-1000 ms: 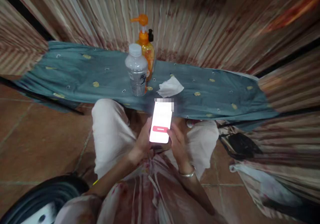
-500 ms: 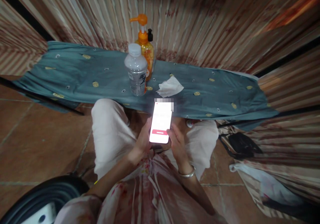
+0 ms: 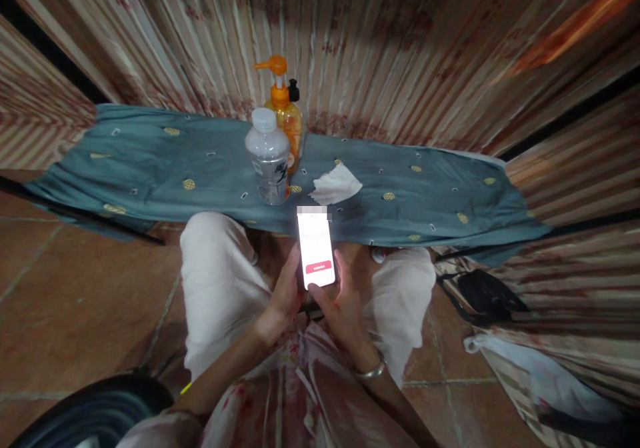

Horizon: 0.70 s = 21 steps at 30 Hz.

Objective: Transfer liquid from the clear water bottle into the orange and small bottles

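Phone (image 3: 317, 249) was lit, upheld over the lap near the cloth (image 3: 440, 201). Left hand (image 3: 286, 289) grasped its left side. Right hand (image 3: 345, 309): thumb lay at the bottom edge, fingers by the right side; could not tell whether it gripped. Tissue (image 3: 337, 184) lay beyond, right of bottle (image 3: 269, 168).
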Available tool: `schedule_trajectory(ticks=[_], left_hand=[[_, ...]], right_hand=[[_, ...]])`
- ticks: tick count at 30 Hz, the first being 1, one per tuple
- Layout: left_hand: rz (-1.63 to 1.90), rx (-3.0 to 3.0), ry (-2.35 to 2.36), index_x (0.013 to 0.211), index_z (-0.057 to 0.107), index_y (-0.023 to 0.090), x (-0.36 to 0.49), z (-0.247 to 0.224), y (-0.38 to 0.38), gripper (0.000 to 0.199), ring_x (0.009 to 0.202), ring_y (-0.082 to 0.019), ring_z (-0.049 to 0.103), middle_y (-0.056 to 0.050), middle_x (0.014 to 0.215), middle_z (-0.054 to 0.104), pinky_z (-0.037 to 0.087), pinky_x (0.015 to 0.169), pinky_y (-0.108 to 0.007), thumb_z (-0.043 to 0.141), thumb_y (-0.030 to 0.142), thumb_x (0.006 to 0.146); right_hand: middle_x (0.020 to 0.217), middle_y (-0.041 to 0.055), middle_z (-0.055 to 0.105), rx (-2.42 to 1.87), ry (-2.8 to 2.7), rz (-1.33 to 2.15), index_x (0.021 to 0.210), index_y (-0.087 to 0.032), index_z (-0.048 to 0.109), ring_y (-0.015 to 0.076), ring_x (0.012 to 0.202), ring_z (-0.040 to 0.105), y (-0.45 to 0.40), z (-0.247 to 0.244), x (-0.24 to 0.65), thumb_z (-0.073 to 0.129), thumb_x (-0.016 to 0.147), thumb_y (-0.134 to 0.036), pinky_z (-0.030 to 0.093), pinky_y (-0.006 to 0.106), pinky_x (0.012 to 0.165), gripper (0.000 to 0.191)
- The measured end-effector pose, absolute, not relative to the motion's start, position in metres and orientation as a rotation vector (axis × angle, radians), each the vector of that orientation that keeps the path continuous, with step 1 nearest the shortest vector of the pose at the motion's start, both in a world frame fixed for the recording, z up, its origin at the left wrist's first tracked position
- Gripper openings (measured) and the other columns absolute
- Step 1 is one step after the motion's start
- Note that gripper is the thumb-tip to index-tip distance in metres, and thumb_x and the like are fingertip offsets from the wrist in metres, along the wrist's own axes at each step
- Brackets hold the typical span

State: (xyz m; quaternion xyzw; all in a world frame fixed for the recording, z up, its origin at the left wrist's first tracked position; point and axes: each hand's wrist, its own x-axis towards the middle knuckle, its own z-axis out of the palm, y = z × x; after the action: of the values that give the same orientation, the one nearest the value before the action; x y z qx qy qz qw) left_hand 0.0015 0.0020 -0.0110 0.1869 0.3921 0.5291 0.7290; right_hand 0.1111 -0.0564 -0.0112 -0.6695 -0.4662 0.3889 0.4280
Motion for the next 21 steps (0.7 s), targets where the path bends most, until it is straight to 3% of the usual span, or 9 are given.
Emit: schedule_trajectory(ticks=[3, 10, 21], left_hand=[[1.201, 0.450, 0.840, 0.125, 0.077, 0.024, 0.003, -0.011, 0.004, 0.055, 0.145, -0.032, 0.055, -0.006, 0.146, 0.069, 0.041, 0.122, -0.043, 0.077, 0.062, 0.086], [1.170, 0.494, 0.784, 0.136, 0.073, 0.024, 0.008, -0.009, 0.005, 0.063, 0.153, -0.032, 0.045, -0.007, 0.149, 0.066, 0.031, 0.129, -0.044, 0.072, 0.065, 0.088], [1.157, 0.522, 0.785, 0.138, 0.071, 0.026, 0.011, -0.013, 0.006, 0.056, 0.151, -0.028, 0.048, -0.005, 0.150, 0.066, 0.035, 0.126, -0.040, 0.070, 0.059, 0.093]], right_hand=[[0.168, 0.0194, 0.043, -1.758, -1.235, 0.910, 0.163, -0.015, 0.035, 0.0374, 0.155, 0.043, -0.056, -0.014, 0.109, 0.079, 0.079, -0.056, 0.039, 0.060, 0.126, 0.103], [0.168, 0.0199, 0.043, -1.817, -1.264, 0.894, 0.165, -0.016, 0.030, 0.0371, 0.154, 0.045, -0.047, -0.015, 0.109, 0.078, 0.081, -0.045, 0.040, 0.060, 0.126, 0.102], [0.165, 0.0181, 0.048, -1.759, -1.208, 0.886, 0.165, -0.020, 0.032, 0.0368, 0.151, 0.050, -0.045, -0.019, 0.114, 0.080, 0.080, -0.047, 0.043, 0.059, 0.123, 0.101]])
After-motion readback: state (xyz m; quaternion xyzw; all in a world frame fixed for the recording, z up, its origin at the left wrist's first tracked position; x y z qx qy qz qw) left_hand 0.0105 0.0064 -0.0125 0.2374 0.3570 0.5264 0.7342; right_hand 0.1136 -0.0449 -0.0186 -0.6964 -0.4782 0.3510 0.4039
